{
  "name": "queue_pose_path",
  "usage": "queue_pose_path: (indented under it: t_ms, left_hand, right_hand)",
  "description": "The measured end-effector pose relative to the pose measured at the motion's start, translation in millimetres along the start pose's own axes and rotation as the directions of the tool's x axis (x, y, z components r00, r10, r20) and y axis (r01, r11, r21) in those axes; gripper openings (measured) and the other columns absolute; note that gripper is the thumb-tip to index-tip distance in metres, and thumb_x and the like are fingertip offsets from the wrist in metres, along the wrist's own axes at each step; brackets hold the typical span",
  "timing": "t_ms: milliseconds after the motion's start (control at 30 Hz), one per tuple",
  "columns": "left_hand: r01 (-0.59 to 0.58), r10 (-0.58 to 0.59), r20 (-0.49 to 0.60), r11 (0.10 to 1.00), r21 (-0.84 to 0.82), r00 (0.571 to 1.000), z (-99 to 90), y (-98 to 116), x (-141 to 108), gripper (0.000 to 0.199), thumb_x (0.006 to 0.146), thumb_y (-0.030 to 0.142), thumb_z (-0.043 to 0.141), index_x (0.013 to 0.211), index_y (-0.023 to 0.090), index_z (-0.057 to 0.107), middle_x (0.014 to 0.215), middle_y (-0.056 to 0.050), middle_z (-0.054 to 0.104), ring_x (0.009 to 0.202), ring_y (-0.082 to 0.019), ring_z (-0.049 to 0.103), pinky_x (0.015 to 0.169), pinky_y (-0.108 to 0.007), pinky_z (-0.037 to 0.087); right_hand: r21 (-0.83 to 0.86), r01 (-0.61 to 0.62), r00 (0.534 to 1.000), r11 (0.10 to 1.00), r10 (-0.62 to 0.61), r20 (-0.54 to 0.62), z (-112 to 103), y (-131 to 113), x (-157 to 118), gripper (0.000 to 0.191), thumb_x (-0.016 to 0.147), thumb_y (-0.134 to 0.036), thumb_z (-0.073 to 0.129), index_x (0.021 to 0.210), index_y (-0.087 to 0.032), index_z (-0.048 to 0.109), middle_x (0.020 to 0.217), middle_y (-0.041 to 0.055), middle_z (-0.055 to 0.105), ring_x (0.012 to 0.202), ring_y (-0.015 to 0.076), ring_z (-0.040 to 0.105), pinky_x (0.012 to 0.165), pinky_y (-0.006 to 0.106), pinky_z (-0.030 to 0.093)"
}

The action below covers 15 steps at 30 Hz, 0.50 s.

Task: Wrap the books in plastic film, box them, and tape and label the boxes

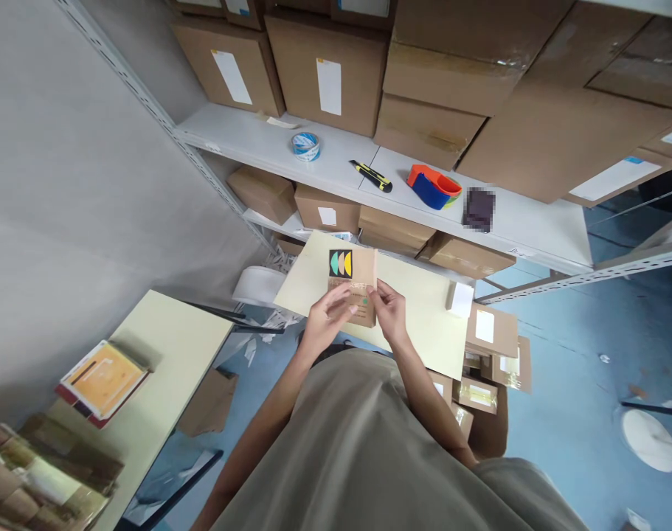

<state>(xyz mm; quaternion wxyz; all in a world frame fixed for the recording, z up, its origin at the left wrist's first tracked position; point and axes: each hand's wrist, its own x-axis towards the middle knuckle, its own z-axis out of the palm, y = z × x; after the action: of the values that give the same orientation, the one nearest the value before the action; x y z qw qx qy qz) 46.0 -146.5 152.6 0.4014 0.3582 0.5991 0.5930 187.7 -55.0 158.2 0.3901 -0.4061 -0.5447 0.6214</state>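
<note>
A brown book [363, 269] with a black panel of green, tan and yellow half-moon shapes on its cover is held up over the pale yellow table [424, 317] in front of me. My right hand [389, 313] grips its right edge, thumb on the cover and fingers around the side. At the book's lower left, my left hand [325, 321] has its fingers and thumb apart over the cover. Whether those fingertips touch it is hard to tell. A small white box [459, 299] stands at the table's right end.
On the shelf [230, 136] ahead lie a tape roll [305, 147], a box cutter [372, 176] and a coloured strap [434, 187]. Cardboard boxes [327, 66] fill the shelving. More cartons [493, 332] are stacked right of the table. A side table [175, 332] at left carries books [104, 380].
</note>
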Motion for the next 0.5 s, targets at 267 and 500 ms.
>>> queue_pose_path:
  t_ms: [267,500]
  left_hand:
    - [0.127,-0.130,-0.118,0.991,-0.032,0.984,-45.1,-18,16,0.057,0.082,0.063,0.083,0.115,0.017,0.080,0.120,-0.013,0.081,0.114,-0.030,0.076,0.106,-0.043,0.060]
    - [-0.133,0.171,-0.159,0.965,0.226,0.972,-24.8,19,-2,0.031,0.089,0.046,0.081,0.110,0.022,0.085,0.103,-0.007,0.083,0.091,-0.024,0.077,0.090,-0.038,0.064]
  right_hand:
    - [0.097,-0.152,0.984,0.984,0.141,0.111,-23,8,-6,0.064,0.086,-0.072,0.076,0.124,-0.021,0.078,0.109,0.0082,0.082,0.097,0.0291,0.077,0.081,0.039,0.063]
    - [0.058,-0.032,0.975,0.998,0.019,0.219,-21,27,18,0.049,0.090,-0.068,0.074,0.107,-0.023,0.081,0.109,0.0063,0.081,0.102,0.0243,0.074,0.103,0.041,0.057]
